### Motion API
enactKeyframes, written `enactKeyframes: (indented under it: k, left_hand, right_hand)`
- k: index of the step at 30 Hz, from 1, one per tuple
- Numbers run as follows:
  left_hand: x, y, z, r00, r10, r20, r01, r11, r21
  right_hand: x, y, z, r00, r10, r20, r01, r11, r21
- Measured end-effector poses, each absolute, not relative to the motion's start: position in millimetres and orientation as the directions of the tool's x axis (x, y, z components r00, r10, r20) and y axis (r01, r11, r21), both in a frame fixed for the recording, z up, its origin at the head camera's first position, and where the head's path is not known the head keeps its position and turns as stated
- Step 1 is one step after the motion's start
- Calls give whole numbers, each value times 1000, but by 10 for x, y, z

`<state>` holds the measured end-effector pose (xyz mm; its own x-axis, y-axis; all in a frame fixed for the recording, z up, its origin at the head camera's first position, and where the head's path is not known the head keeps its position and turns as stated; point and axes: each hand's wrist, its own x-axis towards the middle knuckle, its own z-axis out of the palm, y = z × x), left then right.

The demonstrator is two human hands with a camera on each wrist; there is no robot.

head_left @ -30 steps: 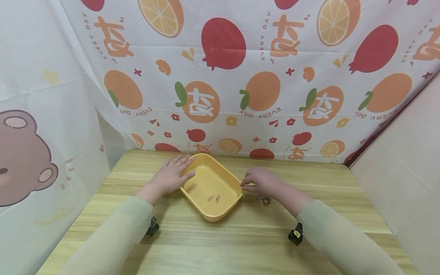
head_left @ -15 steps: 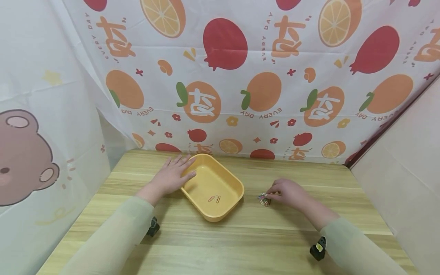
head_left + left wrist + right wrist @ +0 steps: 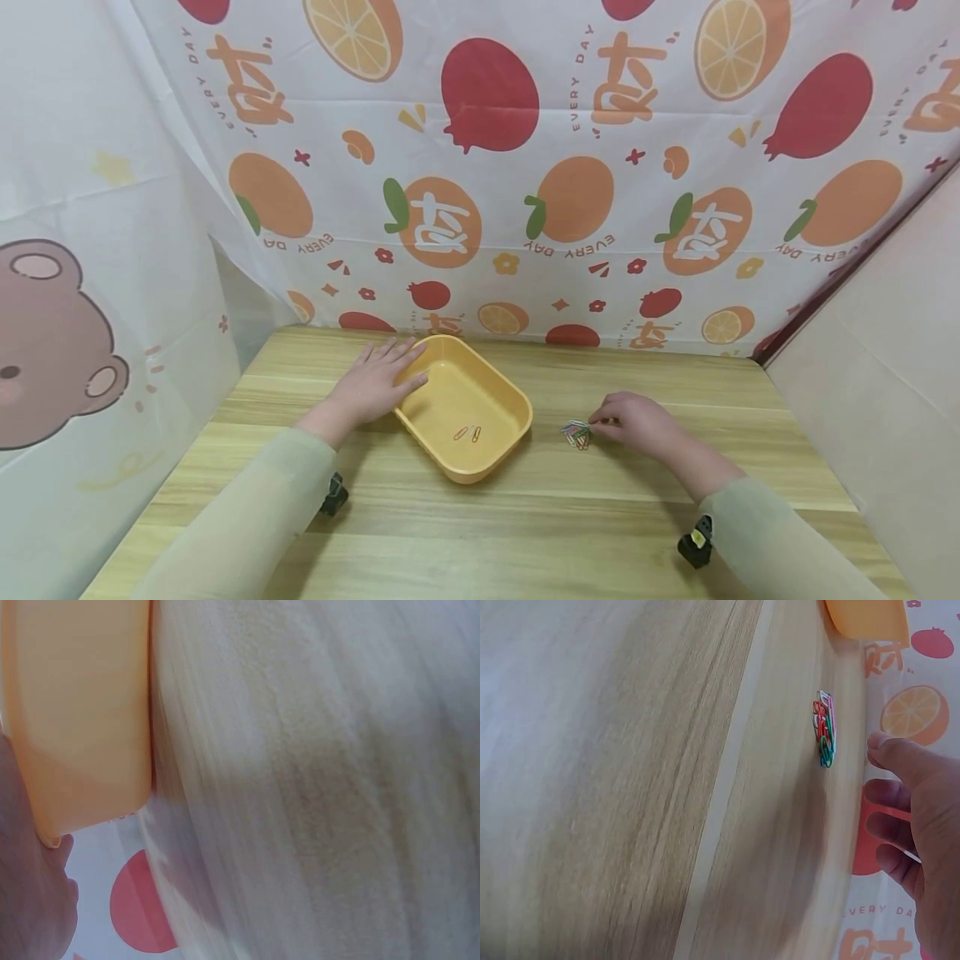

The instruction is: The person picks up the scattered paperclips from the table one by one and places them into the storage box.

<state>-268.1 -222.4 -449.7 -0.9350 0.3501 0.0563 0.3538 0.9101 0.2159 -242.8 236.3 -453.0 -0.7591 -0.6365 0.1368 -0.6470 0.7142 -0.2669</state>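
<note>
My left hand rests on the left rim of a yellow plastic tray, fingers spread. In the left wrist view part of that hand shows beside the tray's outer wall. Two or three paper clips lie on the tray floor near its front. To the right of the tray is a small pile of coloured paper clips on the table. My right hand is at the pile's right edge, thumb and fingertips brought together; I cannot tell whether they pinch a clip. The right wrist view shows the paper clips beyond the thumb.
A light wooden table spreads under everything. Behind it hangs a fruit-printed cloth, with a bear-printed cloth at the left and a pale panel at the right. Black wrist cameras sit under both sleeves.
My right hand has gone from the tray's right rim to the paper clip pile, then drawn slightly right, showing more of the pile. The left hand and tray stay put.
</note>
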Motion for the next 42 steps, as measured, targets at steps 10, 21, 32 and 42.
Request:
enactKeyframes:
  k: [10,21,32,42]
  left_hand:
    - [-2693,-2221,-4490,-935,351,53,354,908,226]
    - [-2641,-2212,-4469,-936,346,61,350,911,217]
    - [-2596,-2199,-4441,-936,347,68,353,909,221]
    - [-2611,-2191,-4439,-935,346,72,353,906,235]
  right_hand:
    - [-2515,2283,-4602,-810,-580,88,-577,763,-291]
    - [-2606,2181,-4685,-815,-576,60,-566,770,-294]
    - [-2626,2170,-4741,-827,-560,52,-549,783,-292]
    - [-2615,2189,-4766,-776,-619,124,-629,742,-232]
